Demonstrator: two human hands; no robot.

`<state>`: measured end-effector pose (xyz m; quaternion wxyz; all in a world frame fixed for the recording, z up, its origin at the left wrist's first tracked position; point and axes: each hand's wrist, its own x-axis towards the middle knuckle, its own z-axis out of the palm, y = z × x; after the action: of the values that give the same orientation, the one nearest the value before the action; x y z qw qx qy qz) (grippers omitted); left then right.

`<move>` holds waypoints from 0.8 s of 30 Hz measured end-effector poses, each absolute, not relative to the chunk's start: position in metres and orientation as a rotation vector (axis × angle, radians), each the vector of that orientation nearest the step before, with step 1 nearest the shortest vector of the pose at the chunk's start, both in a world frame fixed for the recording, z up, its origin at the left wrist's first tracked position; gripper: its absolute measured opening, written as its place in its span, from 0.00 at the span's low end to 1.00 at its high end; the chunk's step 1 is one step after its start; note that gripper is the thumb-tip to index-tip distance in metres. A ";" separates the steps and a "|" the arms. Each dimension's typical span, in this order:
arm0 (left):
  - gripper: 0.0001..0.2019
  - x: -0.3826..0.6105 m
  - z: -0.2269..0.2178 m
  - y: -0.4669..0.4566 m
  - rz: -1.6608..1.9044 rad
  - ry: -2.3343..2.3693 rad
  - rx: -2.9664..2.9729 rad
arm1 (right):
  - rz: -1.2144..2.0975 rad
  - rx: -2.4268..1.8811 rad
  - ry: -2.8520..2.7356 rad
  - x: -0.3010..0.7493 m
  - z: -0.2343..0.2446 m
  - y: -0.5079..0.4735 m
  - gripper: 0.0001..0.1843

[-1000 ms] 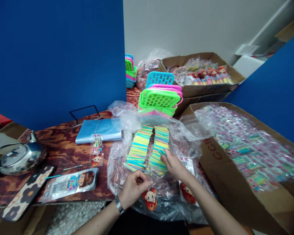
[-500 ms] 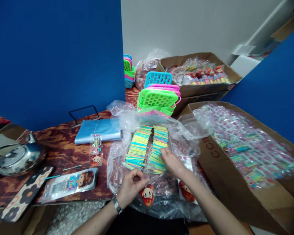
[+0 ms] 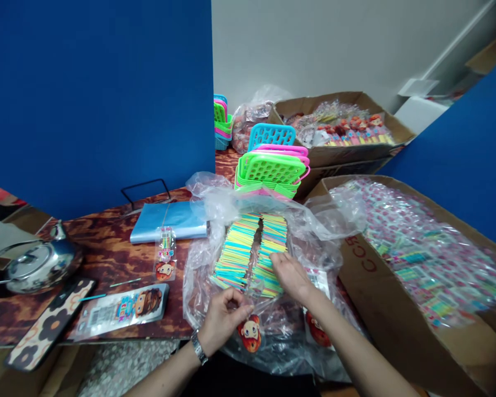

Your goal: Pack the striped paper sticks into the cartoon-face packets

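Note:
My left hand (image 3: pixel 224 315) pinches the top edge of a small clear packet, with a red-haired cartoon head (image 3: pixel 249 333) printed at its lower end. Curled in on the right-hand stack, my right hand (image 3: pixel 291 277) grips at thin coloured sticks (image 3: pixel 268 234); its fingertips partly hide what they hold. Yellow, blue, green and pink sticks lie in two rows, the other row of sticks (image 3: pixel 237 251) being on the left. Under and around both rows spreads a large clear plastic bag (image 3: pixel 200 286). Another cartoon packet (image 3: pixel 317 331) lies beneath my right forearm.
Left on the table are a metal kettle (image 3: pixel 41 264), a flowered phone case (image 3: pixel 49 328), a stack of printed bags (image 3: pixel 132 307), a filled sample packet (image 3: pixel 166 253) and a blue plastic sheet stack (image 3: pixel 169 221). Nested baskets (image 3: pixel 270 168) stand behind; right, a carton (image 3: pixel 367 286) holds many packets.
The view has shifted slightly, moving the whole scene a little to the right. Both hands stay nearly in place, the right still on the sticks and the left at the packet.

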<state>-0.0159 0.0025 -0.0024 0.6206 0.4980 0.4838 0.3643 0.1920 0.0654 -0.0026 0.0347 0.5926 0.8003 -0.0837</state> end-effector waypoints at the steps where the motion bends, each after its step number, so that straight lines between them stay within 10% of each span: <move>1: 0.10 -0.016 -0.002 0.003 0.838 1.112 1.143 | -0.275 1.841 2.474 0.193 -0.002 0.064 0.09; 24: 0.11 -0.012 0.001 0.002 0.837 1.139 1.136 | -0.863 2.028 3.200 0.180 0.019 0.024 0.05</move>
<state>-0.0121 0.0015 0.0011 0.6162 0.4932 0.4947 0.3636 0.1797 0.0245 0.0186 -0.3633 0.4863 0.7673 -0.2070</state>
